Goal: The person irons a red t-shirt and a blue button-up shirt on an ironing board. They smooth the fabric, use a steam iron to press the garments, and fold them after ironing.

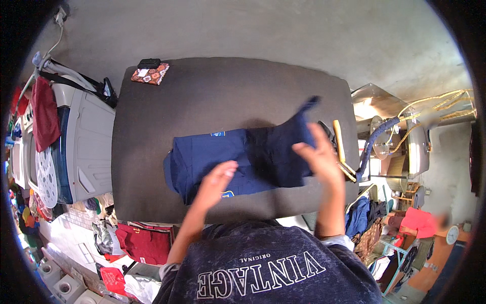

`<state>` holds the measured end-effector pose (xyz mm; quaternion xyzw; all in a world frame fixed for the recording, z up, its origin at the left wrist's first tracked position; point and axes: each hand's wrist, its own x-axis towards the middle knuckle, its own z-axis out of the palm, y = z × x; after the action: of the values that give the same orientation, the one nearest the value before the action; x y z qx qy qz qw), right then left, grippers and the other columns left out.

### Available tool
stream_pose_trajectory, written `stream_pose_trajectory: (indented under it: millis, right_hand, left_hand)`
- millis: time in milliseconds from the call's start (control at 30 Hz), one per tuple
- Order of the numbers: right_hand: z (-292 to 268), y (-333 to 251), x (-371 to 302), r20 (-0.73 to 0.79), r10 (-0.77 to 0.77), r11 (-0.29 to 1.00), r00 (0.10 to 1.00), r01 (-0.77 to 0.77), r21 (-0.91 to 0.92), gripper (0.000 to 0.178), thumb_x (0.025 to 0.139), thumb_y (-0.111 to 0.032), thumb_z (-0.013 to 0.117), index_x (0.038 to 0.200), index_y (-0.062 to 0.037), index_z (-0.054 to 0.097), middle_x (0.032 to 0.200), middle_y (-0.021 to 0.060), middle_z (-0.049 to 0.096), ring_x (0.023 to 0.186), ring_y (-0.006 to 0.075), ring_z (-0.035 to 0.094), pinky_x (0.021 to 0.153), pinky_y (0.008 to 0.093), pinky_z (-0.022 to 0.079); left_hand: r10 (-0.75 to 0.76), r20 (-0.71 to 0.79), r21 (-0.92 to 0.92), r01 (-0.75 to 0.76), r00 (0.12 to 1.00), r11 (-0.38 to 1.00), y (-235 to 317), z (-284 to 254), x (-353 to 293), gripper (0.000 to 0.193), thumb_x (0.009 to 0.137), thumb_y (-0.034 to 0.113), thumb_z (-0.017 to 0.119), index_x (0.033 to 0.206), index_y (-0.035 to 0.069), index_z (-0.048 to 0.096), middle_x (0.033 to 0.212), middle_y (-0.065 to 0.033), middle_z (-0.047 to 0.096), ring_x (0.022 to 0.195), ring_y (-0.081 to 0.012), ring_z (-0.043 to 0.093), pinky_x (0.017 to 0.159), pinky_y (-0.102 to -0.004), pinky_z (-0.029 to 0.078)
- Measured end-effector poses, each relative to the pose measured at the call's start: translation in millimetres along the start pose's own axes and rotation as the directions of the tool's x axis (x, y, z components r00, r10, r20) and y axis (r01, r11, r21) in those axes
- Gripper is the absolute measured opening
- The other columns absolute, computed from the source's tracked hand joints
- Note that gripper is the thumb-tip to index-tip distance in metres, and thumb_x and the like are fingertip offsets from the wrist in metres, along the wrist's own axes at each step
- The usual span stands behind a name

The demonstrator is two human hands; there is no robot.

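A navy blue garment (215, 157) with small yellow-and-blue emblems lies folded lengthwise across a dark padded table (152, 111). My left hand (216, 183) rests on its near left part with the fingers stretched out. Over the right end, my right hand (321, 154) has its thumb and fingers apart, with no cloth visibly pinched between them. Just beyond that hand, a flap of the garment stands up off the table, its tip blurred. Behind my right wrist is a yellowish handle (338, 142) on a dark object, mostly hidden.
A patterned pouch (151, 74) with a black case (149, 63) on it lies at the far left corner. A grey-white washing machine (91, 147) stands left of the table. Yellow hoses and a blue-wrapped cable (377, 142) run along the right. Dark red clothes (144, 243) are below left; a person in red (417, 223) sits at right.
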<state>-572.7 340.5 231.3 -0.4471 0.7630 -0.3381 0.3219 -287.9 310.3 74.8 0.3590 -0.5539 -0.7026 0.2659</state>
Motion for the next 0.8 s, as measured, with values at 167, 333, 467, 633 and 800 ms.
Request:
stream_pose_trajectory:
  millis: [167,333,467,633,800]
  right_hand:
    - [169.2,-31.5,-26.3,0.476,-0.258,0.949,0.841,0.129,0.286,0.071,0.084,-0.025,0.072,0.141,-0.0032,0.035,0.124,0.0189,0.052,0.109,0.0243,0.058,0.091,0.0371,0.048]
    - [212.5,6.0,-53.0,0.617,-0.423,0.902,0.664,0.24,0.36,0.056,0.088,-0.023,0.066,0.136,-0.0044,0.042,0.124,0.0211,0.056,0.113,0.0316,0.057,0.096,0.0399,0.045]
    - [158.0,33.1,-32.1,0.347,-0.412,0.911,0.843,0.384,0.149,0.023,0.093,-0.01,0.051,0.112,-0.0009,0.061,0.12,0.0187,0.06,0.116,0.0354,0.054,0.101,0.0421,0.042]
    - [147.0,85.8,-1.2,0.02,-0.407,0.781,0.913,0.359,-0.512,0.05,0.094,-0.03,0.054,0.139,-0.0098,0.046,0.148,0.0184,0.037,0.138,0.0364,0.032,0.114,0.0491,0.024]
    - [188.1,132.7,12.3,0.046,-0.312,0.724,0.949,0.269,-0.635,0.067,0.095,-0.046,0.048,0.151,-0.0166,0.027,0.157,0.0181,0.018,0.145,0.0376,0.015,0.116,0.0535,0.012]
  left_hand:
    - [-0.376,-0.185,-0.59,0.203,0.908,0.782,9.4,-93.7,-5.4,0.061,0.102,0.048,0.032,0.137,-0.001,0.043,0.13,-0.0147,0.056,0.115,-0.0239,0.058,0.102,-0.0356,0.043]
    - [-0.282,-0.297,-0.345,0.173,0.913,0.922,-27.4,-114.8,-2.3,0.054,0.098,0.028,0.051,0.138,-0.006,0.039,0.136,-0.0158,0.052,0.124,-0.0222,0.05,0.105,-0.0336,0.039]
    - [-0.176,-0.593,0.105,0.292,0.786,0.951,-23.1,-98.3,1.7,0.05,0.093,0.006,0.057,0.138,-0.007,0.038,0.139,-0.0182,0.048,0.128,-0.024,0.046,0.108,-0.0331,0.034]
    - [0.516,-0.318,0.915,0.115,0.795,0.386,4.2,-42.5,10.8,0.057,0.09,0.019,0.06,0.143,0.009,0.041,0.151,-0.0175,0.032,0.141,-0.031,0.028,0.116,-0.0468,0.019]
    - [0.147,-0.038,0.988,0.016,0.988,0.152,-29.3,-64.3,17.1,0.061,0.093,0.039,0.053,0.147,0.016,0.036,0.155,-0.0069,0.028,0.146,-0.0273,0.018,0.116,-0.0584,0.002]
